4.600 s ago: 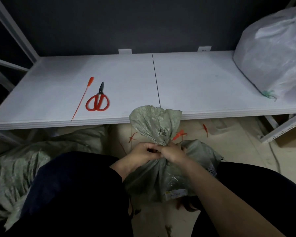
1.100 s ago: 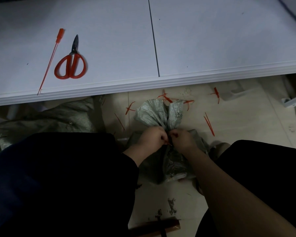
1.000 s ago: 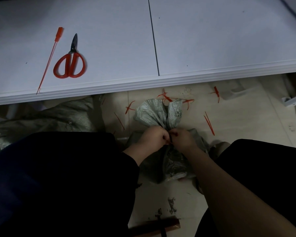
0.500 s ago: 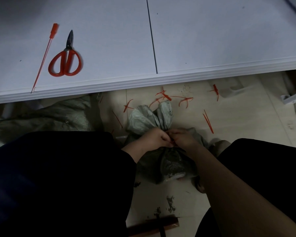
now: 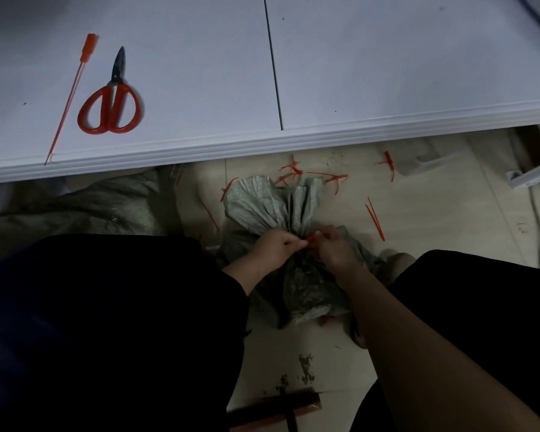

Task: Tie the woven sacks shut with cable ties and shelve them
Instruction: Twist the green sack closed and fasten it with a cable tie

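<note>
Left hand (image 5: 276, 249) and right hand (image 5: 335, 249): both grips narrow, fingertips pinching thin red plastic cable tie (image 5: 313, 236) at gathered neck of grey-green woven sack (image 5: 303, 288). Sack sits on beige tiled floor (image 5: 434, 213), red tie offcuts (image 5: 375, 219) scattered around it. White shelf board (image 5: 371, 73) beyond sack carries red-handled scissors (image 5: 109, 110) and spare red tie (image 5: 66, 107).

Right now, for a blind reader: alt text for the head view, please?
The left hand and right hand pinch a red cable tie at the gathered neck of a woven sack. Red scissors and a spare tie lie on the white shelf.
</note>
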